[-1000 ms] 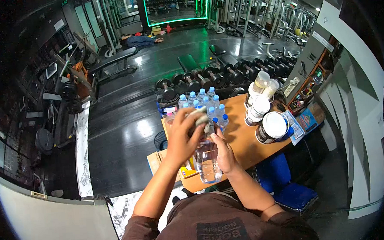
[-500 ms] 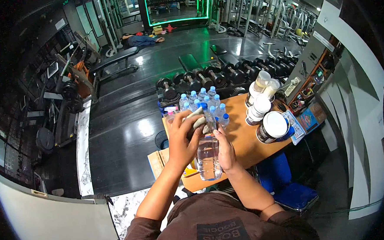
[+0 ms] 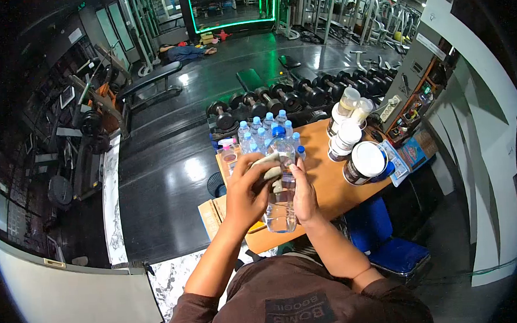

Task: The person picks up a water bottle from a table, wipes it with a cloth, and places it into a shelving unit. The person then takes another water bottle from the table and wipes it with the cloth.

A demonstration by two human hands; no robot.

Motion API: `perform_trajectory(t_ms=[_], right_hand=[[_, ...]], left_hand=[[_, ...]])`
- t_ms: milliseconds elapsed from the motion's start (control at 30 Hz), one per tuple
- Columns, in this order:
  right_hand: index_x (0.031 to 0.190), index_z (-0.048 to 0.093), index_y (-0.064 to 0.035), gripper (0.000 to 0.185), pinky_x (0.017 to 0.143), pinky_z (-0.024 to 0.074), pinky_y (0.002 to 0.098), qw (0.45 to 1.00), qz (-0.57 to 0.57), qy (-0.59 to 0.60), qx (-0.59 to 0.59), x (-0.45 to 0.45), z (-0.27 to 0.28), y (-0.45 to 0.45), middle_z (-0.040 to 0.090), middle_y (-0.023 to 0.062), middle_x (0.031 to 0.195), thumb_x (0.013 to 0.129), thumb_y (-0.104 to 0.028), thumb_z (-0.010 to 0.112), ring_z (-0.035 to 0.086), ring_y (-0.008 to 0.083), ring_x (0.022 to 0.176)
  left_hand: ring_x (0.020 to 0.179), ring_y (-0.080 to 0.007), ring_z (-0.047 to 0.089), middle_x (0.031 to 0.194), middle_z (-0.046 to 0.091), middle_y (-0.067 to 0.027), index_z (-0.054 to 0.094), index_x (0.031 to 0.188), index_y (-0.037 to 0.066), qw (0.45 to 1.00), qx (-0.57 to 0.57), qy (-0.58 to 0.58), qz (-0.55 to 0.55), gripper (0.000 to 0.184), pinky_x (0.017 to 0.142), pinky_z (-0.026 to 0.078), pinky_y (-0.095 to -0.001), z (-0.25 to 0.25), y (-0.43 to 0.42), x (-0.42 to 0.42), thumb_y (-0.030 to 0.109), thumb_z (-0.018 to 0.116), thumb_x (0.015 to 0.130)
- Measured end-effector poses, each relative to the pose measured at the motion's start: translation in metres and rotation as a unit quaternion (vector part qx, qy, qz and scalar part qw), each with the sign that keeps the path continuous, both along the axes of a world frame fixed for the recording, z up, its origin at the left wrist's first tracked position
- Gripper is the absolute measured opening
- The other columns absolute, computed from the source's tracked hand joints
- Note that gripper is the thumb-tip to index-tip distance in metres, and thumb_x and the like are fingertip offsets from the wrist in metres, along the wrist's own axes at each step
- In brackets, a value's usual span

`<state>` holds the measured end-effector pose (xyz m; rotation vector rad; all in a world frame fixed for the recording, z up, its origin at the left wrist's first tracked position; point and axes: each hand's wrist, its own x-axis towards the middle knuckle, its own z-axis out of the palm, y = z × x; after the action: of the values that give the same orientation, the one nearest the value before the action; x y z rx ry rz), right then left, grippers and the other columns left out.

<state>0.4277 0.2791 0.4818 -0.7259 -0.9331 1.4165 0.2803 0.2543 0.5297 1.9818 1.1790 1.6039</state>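
Note:
A clear plastic water bottle [image 3: 281, 213] with a blue cap stands nearly upright in front of me, above the table's near edge. My right hand [image 3: 305, 197] grips its right side, thumb toward the upper part. My left hand [image 3: 247, 188] is closed around a pale cloth [image 3: 268, 161] and presses it to the bottle's upper left side, below the cap. The fingers and the cloth partly cover the bottle's middle. Just beyond it, several similar bottles [image 3: 258, 132] with light blue caps stand grouped on the wooden table [image 3: 325, 202].
White-lidded tubs [image 3: 367, 160] stand at the table's right. Cardboard [image 3: 210, 219] lies at its left edge, near a dark basket [image 3: 216, 185]. A blue chair [image 3: 398, 259] is at my right. Dumbbells [image 3: 281, 96] line a rack behind; a person [image 3: 185, 52] lies on the far floor.
The cloth in my left hand has slid down from the cap area, so the blue cap now shows fully. The bottle sits slightly higher in view, and my right hand still holds it.

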Motion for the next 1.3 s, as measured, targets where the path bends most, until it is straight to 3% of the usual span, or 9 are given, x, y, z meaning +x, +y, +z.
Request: perform_trajectory(t_ms=[300,367,433,500,533,633,800,1033,1300], right_hand=[[0.152,0.043,-0.0073,0.047,0.101,0.0567,0.0411,0.998,0.044,0.02,0.029,0.024,0.012,0.004,0.061,0.013,0.134,0.111,-0.03,0.039,0.067,0.0237,0.118],[0.153,0.042,-0.0077,0.048,0.101,0.0568,0.0416,1.0,0.012,0.024,0.0,0.023,0.016,0.001,0.061,0.0133,0.135,0.111,-0.031,0.039,0.067,0.0239,0.118],[0.151,0.043,-0.0087,0.046,0.1,0.0573,0.042,1.0,0.015,0.019,-0.004,0.022,0.009,0.003,0.062,0.0123,0.134,0.111,-0.032,0.039,0.067,0.024,0.117],[0.146,0.049,-0.0155,0.039,0.083,0.0593,0.03,0.999,-0.006,0.033,-0.002,0.012,0.011,-0.002,0.066,0.0051,0.121,0.111,-0.031,0.041,0.07,0.0158,0.102],[0.143,0.048,-0.0111,0.037,0.096,0.0583,0.0377,0.999,0.017,0.0,-0.03,0.015,0.014,-0.008,0.063,0.009,0.127,0.113,-0.031,0.039,0.068,0.0208,0.112],[0.141,0.049,-0.0116,0.034,0.095,0.0583,0.0364,1.0,0.022,0.017,-0.001,0.008,0.0,-0.007,0.063,0.0081,0.125,0.113,-0.028,0.038,0.068,0.0197,0.11],[0.149,0.045,-0.0104,0.042,0.096,0.0599,0.0401,0.998,0.017,0.056,-0.025,0.016,0.004,-0.001,0.063,0.0121,0.131,0.113,-0.03,0.037,0.069,0.0223,0.115],[0.147,0.047,-0.0106,0.042,0.093,0.0625,0.0404,0.998,0.014,0.061,-0.025,0.023,0.001,0.008,0.065,0.0122,0.128,0.113,-0.033,0.037,0.072,0.0234,0.111],[0.148,0.046,-0.0099,0.043,0.097,0.0594,0.0391,1.0,-0.011,0.027,-0.003,0.015,0.006,0.003,0.063,0.0115,0.133,0.113,-0.033,0.038,0.069,0.0226,0.115]], left_hand=[[0.114,-0.0369,0.067,0.127,0.064,-0.0153,0.075,0.12,0.008,0.985,-0.039,0.075,-0.15,0.05,0.093,0.055,-0.0407,-0.013,-0.051,-0.002,-0.016,0.067,0.078],[0.122,-0.0305,0.065,0.127,0.065,-0.0136,0.079,0.113,0.004,0.953,-0.171,-0.016,-0.251,0.046,0.099,0.056,-0.0395,-0.021,-0.052,-0.009,-0.018,0.064,0.076],[0.121,-0.028,0.065,0.126,0.064,-0.0128,0.079,0.109,0.002,0.958,-0.14,-0.034,-0.25,0.041,0.1,0.057,-0.0376,-0.025,-0.037,-0.011,-0.018,0.063,0.077],[0.119,-0.026,0.066,0.127,0.062,-0.0129,0.078,0.111,0.002,0.985,-0.072,-0.029,-0.151,0.04,0.099,0.057,-0.0351,-0.028,-0.021,-0.006,-0.017,0.063,0.079],[0.119,-0.0245,0.065,0.129,0.061,-0.0125,0.078,0.113,0.002,0.987,-0.083,-0.071,-0.119,0.039,0.099,0.055,-0.0341,-0.027,-0.017,0.0,-0.016,0.065,0.081],[0.12,-0.0236,0.064,0.129,0.061,-0.0125,0.077,0.115,0.002,0.984,-0.103,-0.124,-0.076,0.038,0.1,0.054,-0.034,-0.017,-0.011,0.007,-0.014,0.068,0.082],[0.115,-0.0361,0.066,0.124,0.067,-0.0161,0.077,0.118,0.007,0.992,-0.022,0.044,-0.113,0.042,0.101,0.052,-0.0439,-0.015,-0.042,0.003,-0.007,0.075,0.078],[0.117,-0.0353,0.066,0.123,0.068,-0.0143,0.078,0.116,0.008,0.978,-0.026,0.064,-0.196,0.046,0.099,0.053,-0.0439,-0.018,-0.053,-0.009,-0.01,0.075,0.073],[0.122,-0.0321,0.062,0.129,0.061,-0.0165,0.076,0.12,0.004,0.994,-0.052,-0.011,-0.095,0.031,0.105,0.049,-0.0404,-0.022,-0.03,-0.001,0.0,0.075,0.089]])
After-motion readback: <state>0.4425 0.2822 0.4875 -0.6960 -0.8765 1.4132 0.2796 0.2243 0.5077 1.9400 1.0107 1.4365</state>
